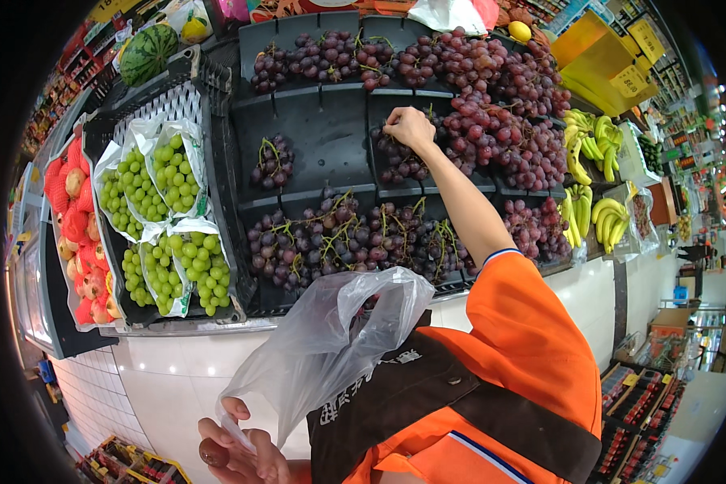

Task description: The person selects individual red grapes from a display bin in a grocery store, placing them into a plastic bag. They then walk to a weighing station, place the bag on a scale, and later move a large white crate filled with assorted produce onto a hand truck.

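Note:
My right hand reaches across the black display tray, its fingers curled at the top of a bunch of dark grapes. The fingertips are partly hidden. Low in the picture, my left hand pinches the edge of a clear plastic bag. A single dark round fruit, seemingly a grape, rests against the fingers of that hand. The bag spreads up and right across my dark apron, its top near the tray's front edge. A smaller bunch of dark grapes lies alone in the tray's left section.
Red grapes pile up on the right, with dark bunches along the front row. A black crate of bagged green grapes stands left, beside netted pomegranates. A watermelon sits behind it; bananas lie far right.

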Demonstrator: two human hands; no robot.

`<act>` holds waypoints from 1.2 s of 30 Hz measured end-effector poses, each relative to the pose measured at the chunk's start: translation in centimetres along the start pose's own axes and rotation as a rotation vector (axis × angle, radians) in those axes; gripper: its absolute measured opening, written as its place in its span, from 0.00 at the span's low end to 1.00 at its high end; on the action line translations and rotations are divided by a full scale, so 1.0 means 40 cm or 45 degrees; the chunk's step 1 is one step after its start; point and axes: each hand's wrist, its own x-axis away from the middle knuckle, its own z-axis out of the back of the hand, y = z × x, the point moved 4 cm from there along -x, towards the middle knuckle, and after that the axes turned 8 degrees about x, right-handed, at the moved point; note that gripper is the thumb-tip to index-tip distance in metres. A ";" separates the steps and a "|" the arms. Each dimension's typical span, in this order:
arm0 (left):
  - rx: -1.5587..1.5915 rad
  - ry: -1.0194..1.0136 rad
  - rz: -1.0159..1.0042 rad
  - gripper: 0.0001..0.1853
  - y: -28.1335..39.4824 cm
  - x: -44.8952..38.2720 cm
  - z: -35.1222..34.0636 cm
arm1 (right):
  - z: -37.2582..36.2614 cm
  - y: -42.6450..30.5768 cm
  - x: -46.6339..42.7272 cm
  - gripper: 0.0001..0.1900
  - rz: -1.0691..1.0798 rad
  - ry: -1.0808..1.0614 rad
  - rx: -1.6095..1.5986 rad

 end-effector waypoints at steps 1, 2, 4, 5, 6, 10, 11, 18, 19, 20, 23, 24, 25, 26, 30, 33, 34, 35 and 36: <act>0.002 0.001 0.010 0.16 0.002 -0.001 0.002 | -0.001 0.013 -0.006 0.08 -0.008 0.013 -0.087; 0.004 0.002 0.021 0.16 0.005 -0.001 0.004 | 0.007 0.019 -0.004 0.08 0.002 -0.014 -0.132; -0.182 0.031 -0.047 0.13 0.024 0.008 0.019 | 0.028 0.007 0.000 0.09 0.033 -0.037 -0.233; -0.275 0.046 -0.080 0.13 0.031 0.012 0.026 | 0.036 0.000 0.004 0.10 0.051 -0.034 -0.288; -0.272 0.050 -0.084 0.13 0.033 0.016 0.031 | 0.044 -0.008 0.006 0.10 0.070 -0.031 -0.342; -0.253 0.005 -0.074 0.13 0.035 0.017 0.040 | 0.087 -0.094 0.015 0.11 0.249 0.031 -0.580; -0.246 -0.017 -0.069 0.13 0.036 0.018 0.039 | 0.090 -0.120 0.024 0.11 0.234 -0.006 -0.604; -0.383 0.130 -0.299 0.14 0.035 0.024 0.033 | -0.116 -0.198 -0.003 0.07 0.189 -0.418 -0.898; -0.360 0.260 -0.491 0.13 0.030 0.035 0.042 | -0.136 -0.220 0.004 0.06 0.164 -0.486 -0.918; -0.334 0.388 -0.683 0.13 0.036 0.047 0.051 | -0.151 -0.233 0.007 0.07 0.098 -0.520 -0.883; -0.308 0.129 -0.155 0.13 0.024 0.023 0.022 | -0.213 -0.257 -0.017 0.07 0.094 -0.503 -0.798; -0.371 0.138 -0.231 0.13 0.032 0.027 0.028 | -0.248 -0.264 -0.031 0.07 0.123 -0.483 -0.772; -0.429 0.141 -0.303 0.13 0.037 0.033 0.039 | -0.256 -0.269 -0.035 0.09 0.088 -0.461 -0.742; -0.486 0.141 -0.371 0.13 0.042 0.035 0.044 | -0.262 -0.270 -0.039 0.11 0.050 -0.435 -0.712; 0.080 -0.055 0.024 0.16 0.001 -0.002 -0.005 | -0.232 -0.309 -0.008 0.15 0.029 -0.389 -0.494; 0.062 0.044 -0.014 0.17 0.013 0.008 0.007 | -0.154 -0.252 -0.007 0.21 0.078 -0.248 -0.486; 0.069 0.102 -0.045 0.17 0.016 0.015 0.010 | -0.088 -0.218 -0.003 0.19 0.085 -0.151 -0.452; 0.039 0.098 -0.048 0.17 0.016 0.017 0.012 | -0.021 -0.173 0.001 0.17 0.088 0.032 -0.342; 0.011 0.094 -0.044 0.16 0.017 0.016 0.015 | 0.035 -0.112 -0.002 0.13 0.026 0.204 -0.235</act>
